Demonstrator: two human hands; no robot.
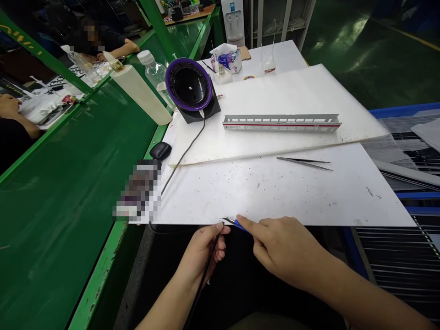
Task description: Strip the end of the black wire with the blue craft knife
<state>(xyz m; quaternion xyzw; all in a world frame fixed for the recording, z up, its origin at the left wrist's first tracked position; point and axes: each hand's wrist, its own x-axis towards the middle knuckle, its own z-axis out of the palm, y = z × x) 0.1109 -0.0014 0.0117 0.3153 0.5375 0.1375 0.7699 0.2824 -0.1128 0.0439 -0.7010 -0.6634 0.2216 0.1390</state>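
Blue-handled slim metal tool (pixel 237 223) lies pinched under the right hand (pixel 285 250), index finger pressed along it; long axis runs roughly left-right, tip pointing left toward the left hand (pixel 204 250). Left fingers curl closed around a thin black strip (pixel 206 275) that runs down toward the body; where its top end meets the tool tip is too small to tell. Both meet at the near edge of the scuffed white board (pixel 275 192). Farther up: steel tweezers (pixel 304 162), grey slotted rail with red stripe (pixel 282 123), purple-rimmed black fan (pixel 190 89).
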